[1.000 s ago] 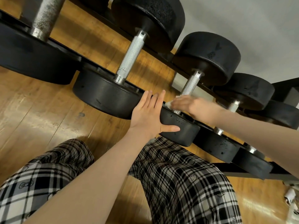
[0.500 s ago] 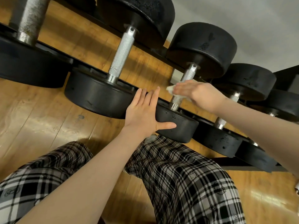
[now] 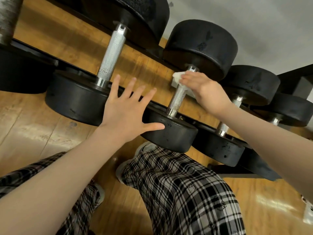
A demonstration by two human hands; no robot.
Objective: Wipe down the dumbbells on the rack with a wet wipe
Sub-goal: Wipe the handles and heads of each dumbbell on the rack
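Left hand (image 3: pixel 126 109) spread flat, fingers straight and splayed, over the gap between two near dumbbell heads; thumb against the rim of the near head (image 3: pixel 171 133) of the middle dumbbell; nothing gripped. Right hand (image 3: pixel 205 92) curled round the upper handle (image 3: pixel 177 99) of that dumbbell, pinching a white wipe (image 3: pixel 177 78) against the knurled steel just under the far head (image 3: pixel 201 48); wipe bunched, poking out past the fingertips. Lying across the black rack (image 3: pixel 260 168) in a row: larger dumbbell (image 3: pixel 111 55) to the left, smaller ones (image 3: pixel 221 128) to the right, handles tilted away. Below: wood floor (image 3: pixel 33 133), plaid trousers (image 3: pixel 183 192), tip of a pale shoe (image 3: pixel 145 147) under the near head. Pale wall (image 3: pixel 254 19) at top right.
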